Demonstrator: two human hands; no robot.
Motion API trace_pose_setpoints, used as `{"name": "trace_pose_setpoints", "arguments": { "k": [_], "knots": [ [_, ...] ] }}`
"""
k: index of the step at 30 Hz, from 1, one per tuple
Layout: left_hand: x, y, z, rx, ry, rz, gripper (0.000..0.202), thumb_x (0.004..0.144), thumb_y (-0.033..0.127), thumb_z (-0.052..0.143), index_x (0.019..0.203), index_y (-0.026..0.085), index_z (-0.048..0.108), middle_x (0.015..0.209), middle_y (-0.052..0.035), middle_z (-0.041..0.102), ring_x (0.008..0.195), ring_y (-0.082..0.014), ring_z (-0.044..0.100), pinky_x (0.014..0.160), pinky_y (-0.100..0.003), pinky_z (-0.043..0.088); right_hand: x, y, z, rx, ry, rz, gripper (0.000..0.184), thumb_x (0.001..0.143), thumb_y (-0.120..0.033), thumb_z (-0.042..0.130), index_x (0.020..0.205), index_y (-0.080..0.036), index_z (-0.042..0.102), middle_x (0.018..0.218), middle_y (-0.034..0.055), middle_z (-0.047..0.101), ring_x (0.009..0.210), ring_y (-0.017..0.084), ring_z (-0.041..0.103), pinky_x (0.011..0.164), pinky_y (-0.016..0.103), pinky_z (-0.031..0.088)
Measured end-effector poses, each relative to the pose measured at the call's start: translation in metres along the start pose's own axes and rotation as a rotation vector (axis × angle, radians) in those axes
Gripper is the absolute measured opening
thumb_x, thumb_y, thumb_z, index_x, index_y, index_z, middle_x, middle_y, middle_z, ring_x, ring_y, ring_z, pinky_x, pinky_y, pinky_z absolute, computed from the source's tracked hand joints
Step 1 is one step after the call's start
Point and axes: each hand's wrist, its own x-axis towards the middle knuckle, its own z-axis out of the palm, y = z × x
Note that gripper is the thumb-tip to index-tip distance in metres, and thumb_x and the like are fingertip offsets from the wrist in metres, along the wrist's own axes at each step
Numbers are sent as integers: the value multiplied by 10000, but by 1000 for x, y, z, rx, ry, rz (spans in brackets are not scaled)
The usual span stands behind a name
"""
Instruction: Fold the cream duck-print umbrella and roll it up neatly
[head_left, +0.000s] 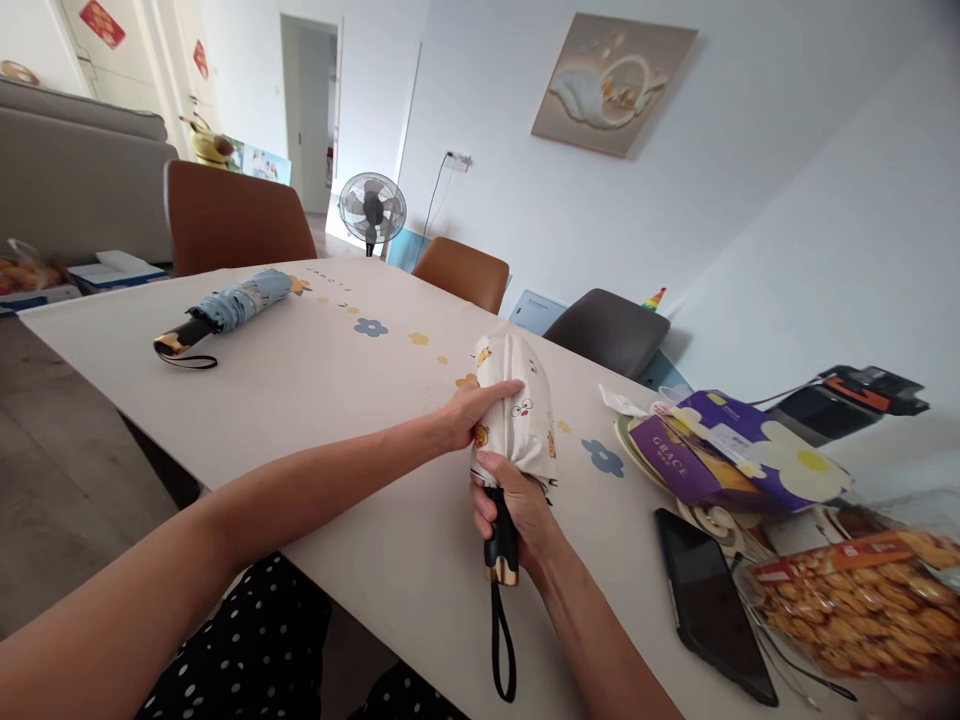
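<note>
At the near edge of the long table covered in a white cloth printed with small flowers [337, 390], the person holds a folded white fabric umbrella dotted with little cartoon figures [521, 395]. It lies roughly upright in the view, its tip pointing away across the table and its handle towards the person. The left hand [474, 408] is laid over the left side of the bundled canopy, fingers curled loosely around the cloth and thumb stretched across the top. The right hand [521, 508] is closed firmly around the black plastic handle with a gold end cap [501, 555], just below the bunched fabric, with the thumb pressed against the lower edge of the canopy. A black wrist strap loop [503, 640] hangs from the handle down over the table's edge. Well apart, at the far left of the table, lies a second folded umbrella in pale blue with a black handle [225, 310]. To the right of the hands a black smartphone [712, 600] lies flat, near a purple cardboard box with a white flower on it [724, 455] and a clear bag of golden snacks [862, 600]. Two brown padded chairs [232, 215] and a dark one stand along the far side, and a pedestal fan [372, 208] stands behind them by the wall.
</note>
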Motion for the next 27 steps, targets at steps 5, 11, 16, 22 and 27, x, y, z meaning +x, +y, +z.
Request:
{"name": "trace_pose_setpoints", "arguments": {
  "k": [5, 11, 16, 22, 27],
  "knots": [
    [-1, 13, -10, -87, -89, -85, 433, 633, 367, 713, 980, 131, 605, 901, -123, 678, 868, -255, 637, 796, -375, 514, -6, -4, 2, -55, -110, 53, 329, 759, -433, 531, 573, -180, 434, 339, -66, 384, 256, 80, 382, 303, 186, 288],
    [1, 9, -19, -192, -34, -98, 378, 636, 275, 677, 972, 120, 595, 844, -115, 683, 789, -249, 651, 762, -387, 525, -6, -1, 11, 12, -94, 75, 286, 749, -444, 567, 710, -165, 524, 455, -31, 504, 283, 73, 391, 306, 206, 341],
    [1, 7, -21, -187, -33, -109, 386, 630, 322, 677, 946, 115, 600, 819, -117, 680, 754, -246, 647, 727, -375, 530, -5, 0, 15, 109, -45, 73, 310, 713, -391, 626, 929, -182, 551, 760, 34, 650, 315, 56, 416, 274, 192, 298],
    [6, 13, -26, -183, -63, -71, 400, 650, 408, 664, 941, 139, 608, 839, -105, 679, 779, -244, 644, 733, -367, 528, 0, 9, 13, 121, -121, 118, 254, 714, -383, 606, 641, -175, 482, 382, -75, 422, 268, 40, 275, 286, 174, 264],
    [16, 26, -41, -198, 54, 1, 409, 657, 521, 630, 861, 168, 601, 814, -91, 670, 787, -234, 637, 754, -352, 521, -1, 11, 16, 29, -182, 202, 273, 741, -401, 551, 606, -179, 465, 312, -80, 344, 262, 57, 301, 309, 171, 273]
  ]
}}
